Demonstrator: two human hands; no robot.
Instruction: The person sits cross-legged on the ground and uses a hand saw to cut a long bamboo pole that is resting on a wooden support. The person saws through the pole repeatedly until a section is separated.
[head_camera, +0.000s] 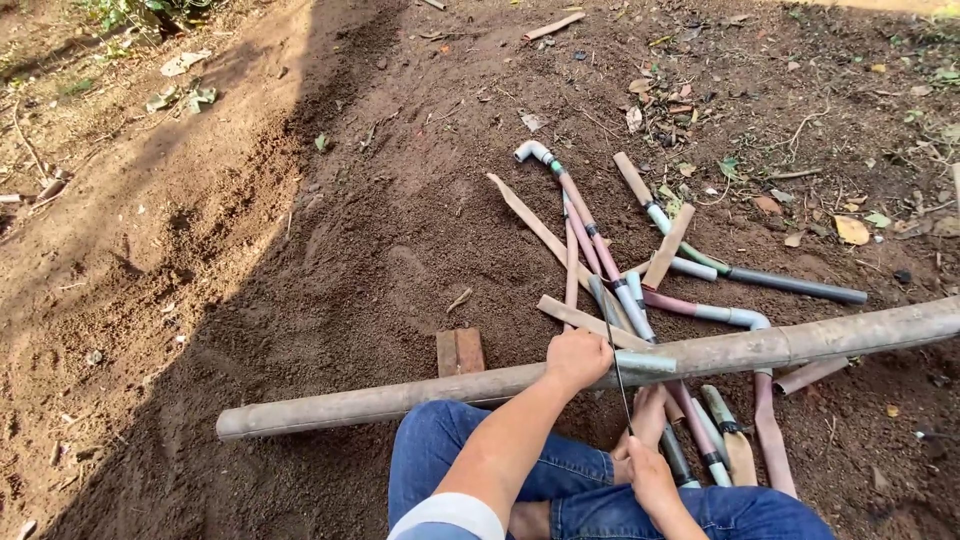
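Observation:
A long pale bamboo pole lies across the dirt in front of my knees, running from lower left up to the right edge. My left hand is closed on top of the pole near its middle. My right hand sits lower, just past my right knee, closed around the end of a thin dark blade. The blade slants up across the pole beside my left hand.
Behind the pole lies a pile of several grey and pink pipe pieces and flat wooden slats. A small reddish wooden block rests by the pole. Loose brown soil, dry leaves and twigs surround everything.

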